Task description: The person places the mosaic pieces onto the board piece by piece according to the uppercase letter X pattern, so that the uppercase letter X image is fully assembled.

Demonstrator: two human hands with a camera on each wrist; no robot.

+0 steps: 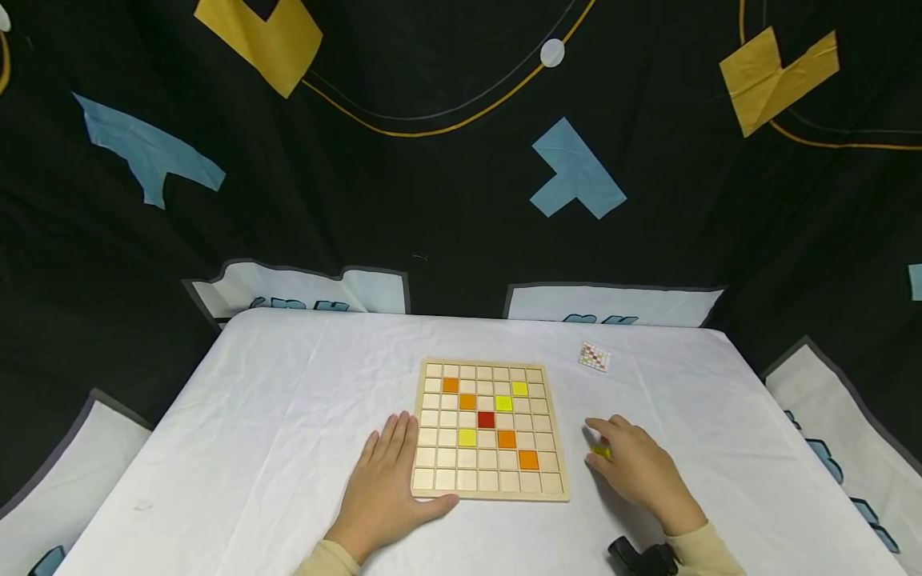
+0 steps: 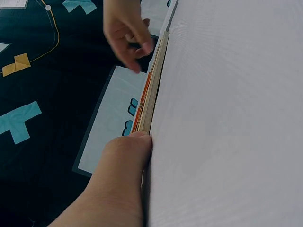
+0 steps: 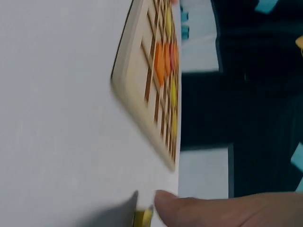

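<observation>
A square wooden grid board [image 1: 426, 480] lies on the white table. Several orange tiles [image 1: 528, 460], one red tile [image 1: 486, 420] and three yellow tiles [image 1: 467, 438] form crossing diagonals in it. My left hand [image 1: 382, 488] lies flat along the board's left side, fingers straight, thumb at the near left corner; the left wrist view shows the thumb [image 2: 130, 146] against the board's edge. To the right of the board, my right hand [image 1: 641, 464] pinches a small yellow tile [image 1: 601, 452] between thumb and fingers, low over the cloth. In the right wrist view this tile [image 3: 142, 218] shows beside the thumb.
A small card [image 1: 594, 357] printed with a coloured grid lies beyond the board, to the right. White cloth [image 1: 238, 448] covers the table. Behind it hangs a black curtain [image 1: 446, 200] with blue and gold shapes. A black wrist device [image 1: 641, 556] sits by my right sleeve.
</observation>
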